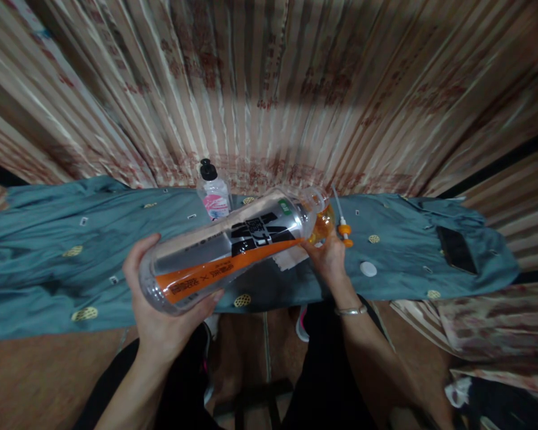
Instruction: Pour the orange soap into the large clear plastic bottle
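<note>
My left hand (159, 325) is wrapped round the base end of a large clear plastic bottle (224, 254) with a silver, black and orange label. That bottle lies tilted across the view, its uncapped mouth pointing right, at an amber see-through bottle (325, 224). Fingers of my right hand (332, 263) are closed round the amber bottle, which the large bottle's neck partly hides. Whether liquid is flowing between them I cannot tell. Just right of my right hand lies an orange and white pump head (345, 232) with its dip tube.
A clear bottle with a black cap and pink label (216, 200) stands at the back, near the striped curtain (269, 107). On the teal cloth (399, 263) are a white round cap (368, 269) and a black phone (456, 249). A white tissue (291, 259) lies under the large bottle.
</note>
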`<action>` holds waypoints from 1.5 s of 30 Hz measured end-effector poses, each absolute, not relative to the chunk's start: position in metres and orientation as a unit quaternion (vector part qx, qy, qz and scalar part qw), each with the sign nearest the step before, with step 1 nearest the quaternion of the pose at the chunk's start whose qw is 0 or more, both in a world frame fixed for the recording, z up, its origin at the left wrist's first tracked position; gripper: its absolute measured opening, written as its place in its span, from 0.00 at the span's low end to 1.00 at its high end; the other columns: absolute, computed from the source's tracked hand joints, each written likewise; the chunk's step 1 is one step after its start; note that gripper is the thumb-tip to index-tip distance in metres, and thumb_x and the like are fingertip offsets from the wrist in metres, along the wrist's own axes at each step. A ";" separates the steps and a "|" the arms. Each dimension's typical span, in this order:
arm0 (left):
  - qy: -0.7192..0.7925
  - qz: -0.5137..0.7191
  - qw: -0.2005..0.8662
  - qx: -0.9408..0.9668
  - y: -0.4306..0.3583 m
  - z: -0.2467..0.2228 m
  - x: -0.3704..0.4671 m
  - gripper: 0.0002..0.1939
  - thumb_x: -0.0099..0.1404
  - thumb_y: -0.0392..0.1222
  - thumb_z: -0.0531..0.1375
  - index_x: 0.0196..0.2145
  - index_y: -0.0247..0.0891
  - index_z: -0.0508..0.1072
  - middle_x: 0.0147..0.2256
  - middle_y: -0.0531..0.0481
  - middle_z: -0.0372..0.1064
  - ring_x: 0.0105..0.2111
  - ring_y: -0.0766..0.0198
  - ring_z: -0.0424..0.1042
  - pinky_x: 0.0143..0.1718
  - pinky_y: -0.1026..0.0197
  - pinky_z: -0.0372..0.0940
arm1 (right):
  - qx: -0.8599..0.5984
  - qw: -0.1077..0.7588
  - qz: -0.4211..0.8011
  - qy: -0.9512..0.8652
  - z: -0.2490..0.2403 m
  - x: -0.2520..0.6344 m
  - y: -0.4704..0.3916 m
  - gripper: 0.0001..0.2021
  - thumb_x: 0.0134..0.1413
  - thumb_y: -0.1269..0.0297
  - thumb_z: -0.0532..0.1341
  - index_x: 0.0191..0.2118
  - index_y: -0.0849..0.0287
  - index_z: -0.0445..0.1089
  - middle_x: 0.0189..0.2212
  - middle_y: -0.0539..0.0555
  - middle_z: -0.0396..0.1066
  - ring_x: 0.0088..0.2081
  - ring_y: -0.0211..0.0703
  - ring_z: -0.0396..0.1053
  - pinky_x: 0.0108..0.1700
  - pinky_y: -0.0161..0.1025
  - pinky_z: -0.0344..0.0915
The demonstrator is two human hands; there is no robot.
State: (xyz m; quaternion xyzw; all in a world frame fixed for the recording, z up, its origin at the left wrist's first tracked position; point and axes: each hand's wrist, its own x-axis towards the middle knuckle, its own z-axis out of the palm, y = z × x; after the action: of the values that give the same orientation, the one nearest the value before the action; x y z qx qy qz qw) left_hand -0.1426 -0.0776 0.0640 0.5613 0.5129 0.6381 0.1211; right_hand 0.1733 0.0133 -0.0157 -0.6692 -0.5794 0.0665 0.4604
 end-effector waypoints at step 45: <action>0.522 0.620 0.102 0.576 -0.077 0.056 -0.152 0.57 0.42 0.60 0.83 0.68 0.50 0.72 0.50 0.51 0.77 0.43 0.57 0.80 0.41 0.57 0.78 | -0.657 0.450 0.076 -0.599 -0.028 0.179 0.019 0.42 0.54 0.41 0.76 0.67 0.64 0.74 0.55 0.72 0.84 0.54 0.69 0.85 0.55 0.59 0.84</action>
State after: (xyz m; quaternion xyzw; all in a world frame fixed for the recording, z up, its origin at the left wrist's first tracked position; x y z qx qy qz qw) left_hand -0.1522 -0.0772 0.0564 0.5763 0.5224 0.6203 0.1015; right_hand 0.1786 0.0191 -0.0278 -0.6574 -0.5994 0.0756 0.4504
